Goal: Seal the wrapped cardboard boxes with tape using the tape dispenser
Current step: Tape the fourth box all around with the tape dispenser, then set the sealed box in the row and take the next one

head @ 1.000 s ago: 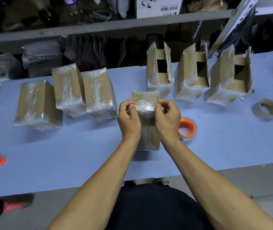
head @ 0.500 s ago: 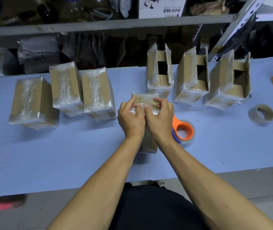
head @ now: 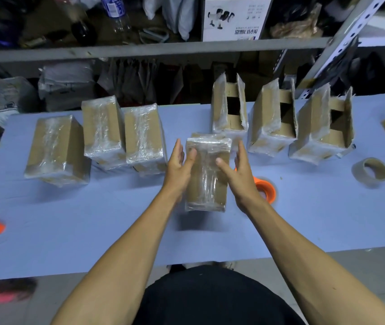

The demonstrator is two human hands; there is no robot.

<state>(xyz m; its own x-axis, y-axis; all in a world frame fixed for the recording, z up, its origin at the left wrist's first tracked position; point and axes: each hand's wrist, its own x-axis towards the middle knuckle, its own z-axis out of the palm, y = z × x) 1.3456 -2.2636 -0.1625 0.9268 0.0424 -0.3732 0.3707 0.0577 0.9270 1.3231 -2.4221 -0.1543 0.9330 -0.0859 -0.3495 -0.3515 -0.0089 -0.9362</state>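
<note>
Boxes everywhere on this pale blue table (head: 93,231), but the one that matters is the brown cardboard box wrapped in clear film (head: 206,174), so I'm taking that box as the landmark for everything else. It's lying with its long axis running straight away from the person, short end facing them, tape strip shining down the middle of its top.

The left hand (head: 178,168) is sitting just left of the box, fingers spread and loose, thumb brushing the top edge. The right hand (head: 239,171) is mirroring it on the right side, also spread wide, fingertips resting on or just over the film. Neither one is clamping anything; both look let go.

The bit the next move hangs on, I reckon: the orange ring-shaped tape dispenser (head: 265,190) is lying flat just right of the box, partly hidden behind the right wrist. So the right hand is clearly the nearer one, and the dispenser is sitting below and behind its palm, which means pulling back toward the body rather than reaching out.

Left of the box, three film-wrapped closed boxes (head: 102,134) are standing in a group. Beyond and to the right, three open-flapped wrapped boxes (head: 278,120) are waiting. A bare brown tape roll (head: 372,171) is lying well right of everything.
</note>
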